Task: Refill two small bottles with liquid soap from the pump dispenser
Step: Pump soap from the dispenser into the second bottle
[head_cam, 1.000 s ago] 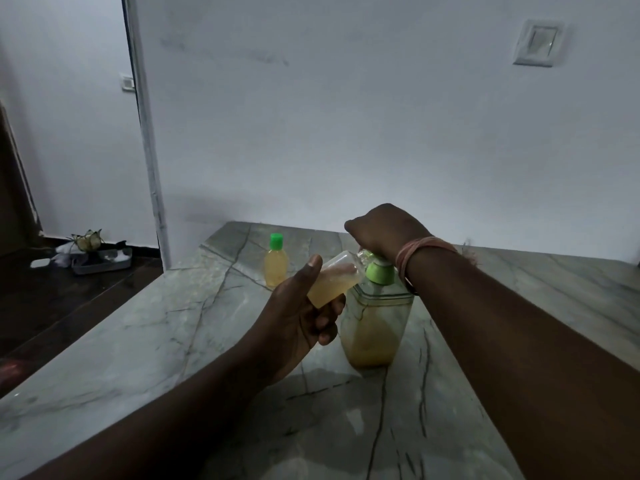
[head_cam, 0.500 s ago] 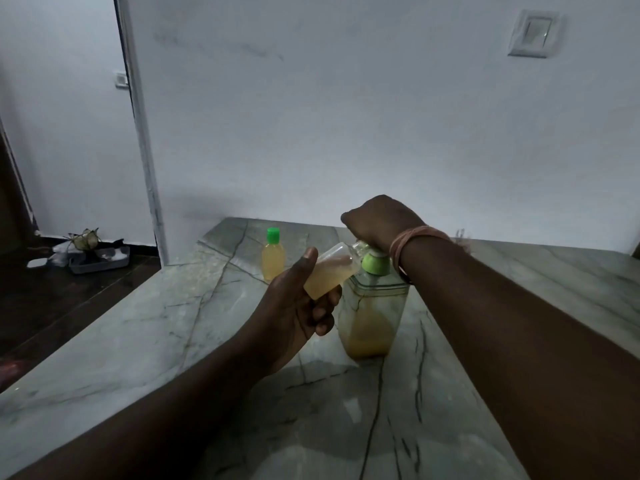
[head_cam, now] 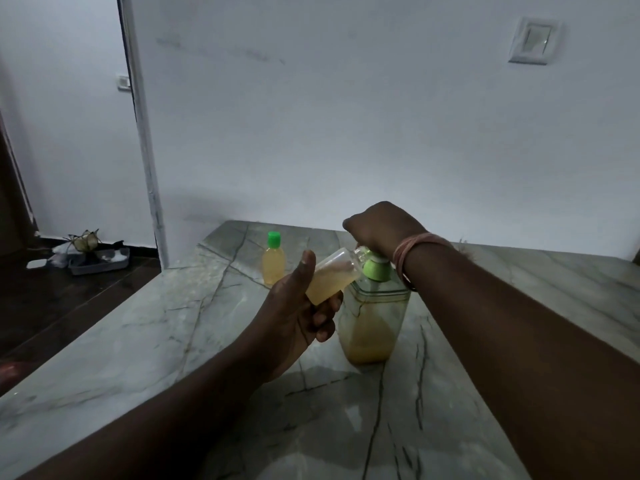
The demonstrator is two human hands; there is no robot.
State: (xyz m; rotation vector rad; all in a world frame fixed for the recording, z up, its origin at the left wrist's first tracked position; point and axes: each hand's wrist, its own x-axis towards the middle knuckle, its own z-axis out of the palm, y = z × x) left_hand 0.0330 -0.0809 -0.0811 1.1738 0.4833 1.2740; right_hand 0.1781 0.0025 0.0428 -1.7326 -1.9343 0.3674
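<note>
A clear pump dispenser (head_cam: pixel 372 323) with a green collar and yellowish soap in its lower half stands on the marble counter (head_cam: pixel 145 341). My right hand (head_cam: pixel 379 226) is closed over the pump head, hiding it. My left hand (head_cam: pixel 298 317) holds a small uncapped bottle (head_cam: pixel 330 277), tilted, its mouth against the spout; the bottle is mostly full of yellowish soap. A second small bottle (head_cam: pixel 273 261) with a green cap stands upright farther back on the counter, filled with the same liquid.
The counter's left edge drops to a dark floor, where a grey tray (head_cam: pixel 98 261) with small items sits by the wall. A white wall runs close behind the counter, with a switch plate (head_cam: pixel 533 41) high on the right.
The hands, bottle and dispenser keep the same pose. The liquid in the tilted bottle looks slightly higher. The camera view shifts a little.
</note>
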